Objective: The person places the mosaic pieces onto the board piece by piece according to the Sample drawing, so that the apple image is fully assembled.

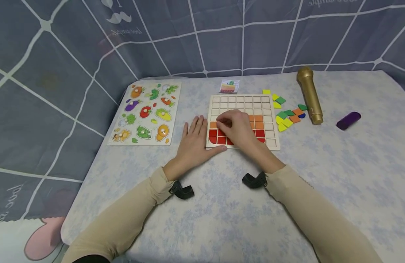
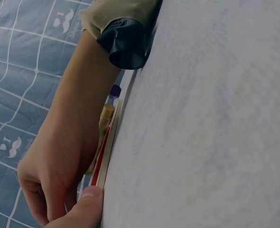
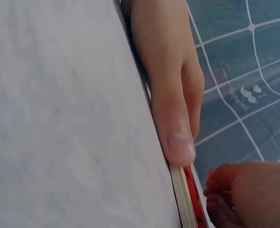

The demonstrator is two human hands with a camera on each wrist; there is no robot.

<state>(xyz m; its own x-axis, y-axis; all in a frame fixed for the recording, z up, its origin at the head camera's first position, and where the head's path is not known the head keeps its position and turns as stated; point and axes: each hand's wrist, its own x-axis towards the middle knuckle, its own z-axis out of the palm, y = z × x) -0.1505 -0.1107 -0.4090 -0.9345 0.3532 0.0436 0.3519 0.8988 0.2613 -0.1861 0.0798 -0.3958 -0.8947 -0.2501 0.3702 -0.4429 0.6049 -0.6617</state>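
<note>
A square wooden grid board (image 1: 243, 106) lies on the table, with red tiles (image 1: 213, 140) in its lower rows and orange tiles (image 1: 257, 118) above them. My left hand (image 1: 196, 142) rests flat at the board's left side, fingers straight, thumb along the near edge. Over the board's middle, my right hand (image 1: 236, 128) bends its fingers and thumb towards each other beside an orange tile at the left end of a row. Whether a tile is between those fingertips is hidden. The right wrist view shows the left thumb (image 3: 180, 147) touching the board's edge.
Loose yellow, green, orange and blue pieces (image 1: 288, 113) lie right of the board. Beyond them are a gold microphone-shaped object (image 1: 310, 95) and a purple rounded object (image 1: 348, 120). A small pattern card (image 1: 229, 86) lies behind the board; a vegetable puzzle board (image 1: 143, 122) lies left.
</note>
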